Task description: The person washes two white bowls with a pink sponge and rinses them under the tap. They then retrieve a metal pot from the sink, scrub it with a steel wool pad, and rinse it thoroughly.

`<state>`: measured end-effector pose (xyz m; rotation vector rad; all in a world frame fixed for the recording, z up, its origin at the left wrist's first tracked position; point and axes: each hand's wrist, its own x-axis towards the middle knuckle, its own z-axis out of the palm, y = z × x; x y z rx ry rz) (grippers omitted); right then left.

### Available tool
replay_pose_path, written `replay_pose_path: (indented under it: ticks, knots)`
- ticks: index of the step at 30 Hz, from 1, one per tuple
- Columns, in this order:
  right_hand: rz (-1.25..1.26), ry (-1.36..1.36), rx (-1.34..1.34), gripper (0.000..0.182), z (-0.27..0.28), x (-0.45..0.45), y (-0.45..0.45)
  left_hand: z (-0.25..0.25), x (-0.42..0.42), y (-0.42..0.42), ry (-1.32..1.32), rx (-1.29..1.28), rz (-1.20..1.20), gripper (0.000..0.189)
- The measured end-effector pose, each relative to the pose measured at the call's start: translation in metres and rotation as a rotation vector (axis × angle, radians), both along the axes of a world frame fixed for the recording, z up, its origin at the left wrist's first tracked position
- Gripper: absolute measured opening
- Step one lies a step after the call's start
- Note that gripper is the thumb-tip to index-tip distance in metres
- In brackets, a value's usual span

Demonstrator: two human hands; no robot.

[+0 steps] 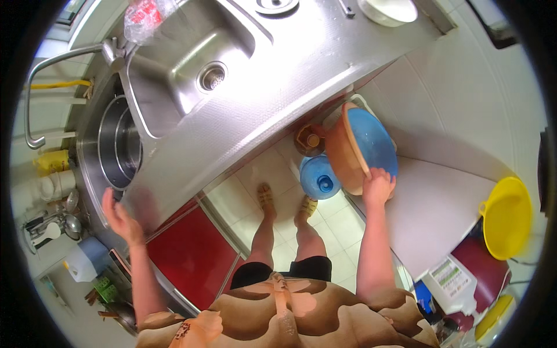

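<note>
My right hand (377, 188) grips the near rim of an orange plastic basin (341, 152), which stands tilted on its side. Nested in it is a blue basin (377, 139), and my fingertips lie against its edge. A blue water-cooler bottle (320, 178) stands beside the orange basin on the floor, with a brown jug (310, 140) behind it. Over at the left, my left hand (121, 219) holds nothing, its fingers somewhat apart. It is by the counter edge, close to a round steel pot (118, 141); whether it touches the counter I cannot tell.
A steel sink (165, 82) with a tap (65, 54) is set into the steel counter (278, 95). A white bowl (387, 11) sits at its far end. On the right are a white surface (435, 204), a yellow basin (507, 219) and a white plastic bottle (452, 282).
</note>
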<state>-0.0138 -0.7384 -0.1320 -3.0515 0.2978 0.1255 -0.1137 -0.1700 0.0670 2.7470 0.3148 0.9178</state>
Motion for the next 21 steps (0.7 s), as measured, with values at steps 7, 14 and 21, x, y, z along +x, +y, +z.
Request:
replay_pose_path:
  ticks: [7, 14, 21]
  knots:
    - [0.213, -0.133, 0.198, 0.012, 0.152, -0.077, 0.050, 0.070, 0.064, -0.223, 0.337, -0.692, -0.751, 0.042]
    - [0.462, -0.114, 0.184, 0.018, 0.268, -0.144, 0.069, 0.019, 0.137, -0.305, 0.590, -0.145, -0.853, 0.066]
    - [0.469, -0.127, 0.189, 0.017, 0.314, -0.183, 0.064, -0.066, 0.148, -0.295, 1.000, 0.038, -0.656, 0.058]
